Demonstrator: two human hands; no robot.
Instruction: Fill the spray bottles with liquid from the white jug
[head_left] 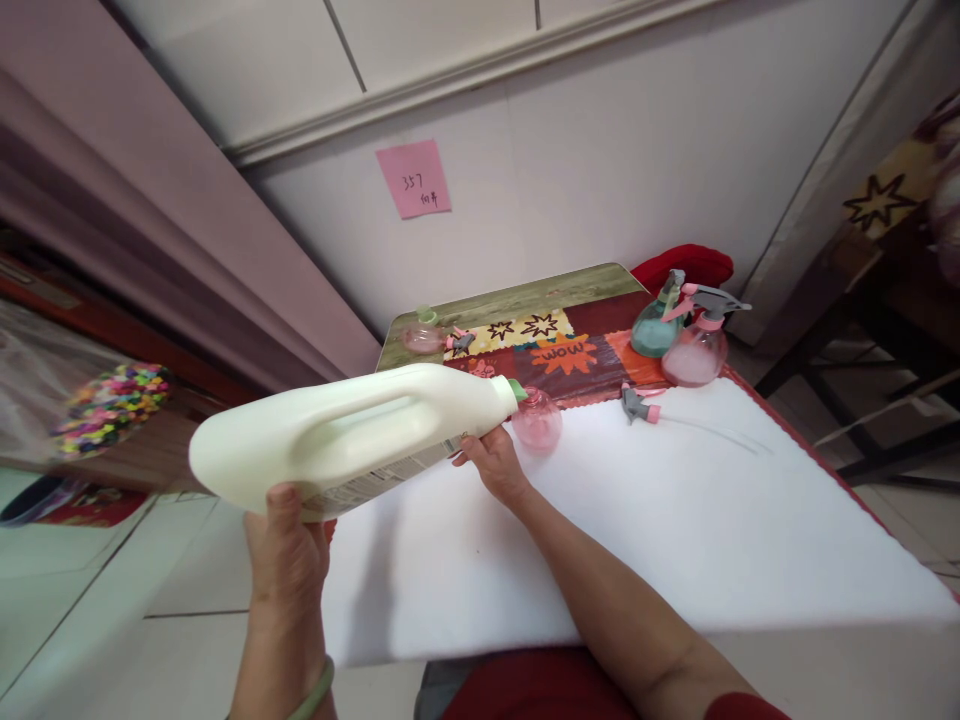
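A large cream-white detergent jug (360,420) with a moulded handle lies tilted on its side across the view. My left hand (289,545) supports its base from below, thumb up along the side. Under the neck, my right hand (491,465) grips the jug with bent fingers. The jug's green spout (516,390) meets the mouth of a pink see-through spray bottle (538,425) standing on the table without its head. Whether liquid is flowing cannot be seen. A grey and pink spray head (640,405) with a long thin tube lies to the right of that bottle.
On the table's right stand a teal spray bottle (656,325) and a pink spray bottle (697,350), both with heads on. A small pink bottle (425,335) and another spray head (461,341) sit at the back left. White cloth (675,530) covers the front.
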